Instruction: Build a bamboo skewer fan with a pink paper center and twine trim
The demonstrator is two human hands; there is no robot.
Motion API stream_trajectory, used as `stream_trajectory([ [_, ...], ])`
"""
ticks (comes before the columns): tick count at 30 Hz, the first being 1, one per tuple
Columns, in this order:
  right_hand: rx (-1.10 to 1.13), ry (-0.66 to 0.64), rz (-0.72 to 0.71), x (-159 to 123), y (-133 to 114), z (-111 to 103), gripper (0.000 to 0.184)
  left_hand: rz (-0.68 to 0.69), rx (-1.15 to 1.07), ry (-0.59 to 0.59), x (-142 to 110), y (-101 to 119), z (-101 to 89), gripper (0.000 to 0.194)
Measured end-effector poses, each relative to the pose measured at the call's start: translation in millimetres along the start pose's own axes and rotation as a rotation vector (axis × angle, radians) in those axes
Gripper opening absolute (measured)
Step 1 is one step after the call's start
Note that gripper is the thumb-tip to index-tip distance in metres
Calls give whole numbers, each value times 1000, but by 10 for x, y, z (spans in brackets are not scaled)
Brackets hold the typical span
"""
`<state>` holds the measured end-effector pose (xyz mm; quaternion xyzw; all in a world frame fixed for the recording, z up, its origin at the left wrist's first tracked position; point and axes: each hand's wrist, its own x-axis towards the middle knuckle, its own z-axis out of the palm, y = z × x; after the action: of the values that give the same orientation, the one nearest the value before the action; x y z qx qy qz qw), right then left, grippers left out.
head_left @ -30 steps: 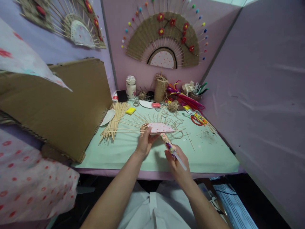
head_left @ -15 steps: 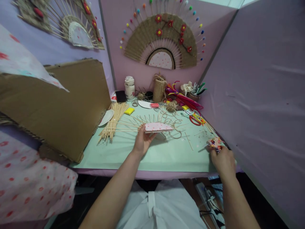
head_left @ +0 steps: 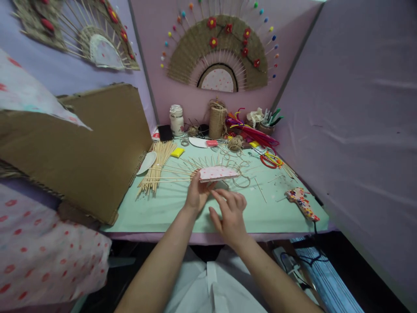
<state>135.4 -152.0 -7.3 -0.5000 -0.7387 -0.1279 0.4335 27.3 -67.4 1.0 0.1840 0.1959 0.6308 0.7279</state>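
Observation:
My left hand (head_left: 195, 194) grips the left edge of a half-round fan base (head_left: 219, 173) covered in white fabric with pink dots, its thumb at the front. Thin wooden sticks (head_left: 176, 171) spread out from the curved edge of this base. Just below and right of it is my right hand (head_left: 230, 213), thumb apart and index finger reaching toward the left hand. Nothing shows in its fingers. On the table at the right lies a glue gun (head_left: 301, 202) wrapped in a colourful pattern, its cord hanging over the edge.
A pile of wooden sticks (head_left: 156, 169) lies at the left beside a large cardboard sheet (head_left: 81, 148). At the back stand a white bottle (head_left: 177, 119) and a twine spool (head_left: 217, 121). Red-handled scissors (head_left: 269, 161) lie at the right. A finished fan (head_left: 185, 56) hangs on the wall.
My right hand has let go of the glue gun, now on the table, and has moved left to beside the fan base. My left hand keeps its hold.

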Motion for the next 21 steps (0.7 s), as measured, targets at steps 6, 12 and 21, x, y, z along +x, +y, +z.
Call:
stream_trajectory([
  [6,17,6,26,89,-184,230,48,-2,14,8,21,-10,-8,32],
  [12,7,-9,57,79,-147,264,47,31,25,-5,-4,-23,-6,32],
  [21,1,-13,73,100,-164,257,45,92,49,-17,-8,-37,24,33],
])
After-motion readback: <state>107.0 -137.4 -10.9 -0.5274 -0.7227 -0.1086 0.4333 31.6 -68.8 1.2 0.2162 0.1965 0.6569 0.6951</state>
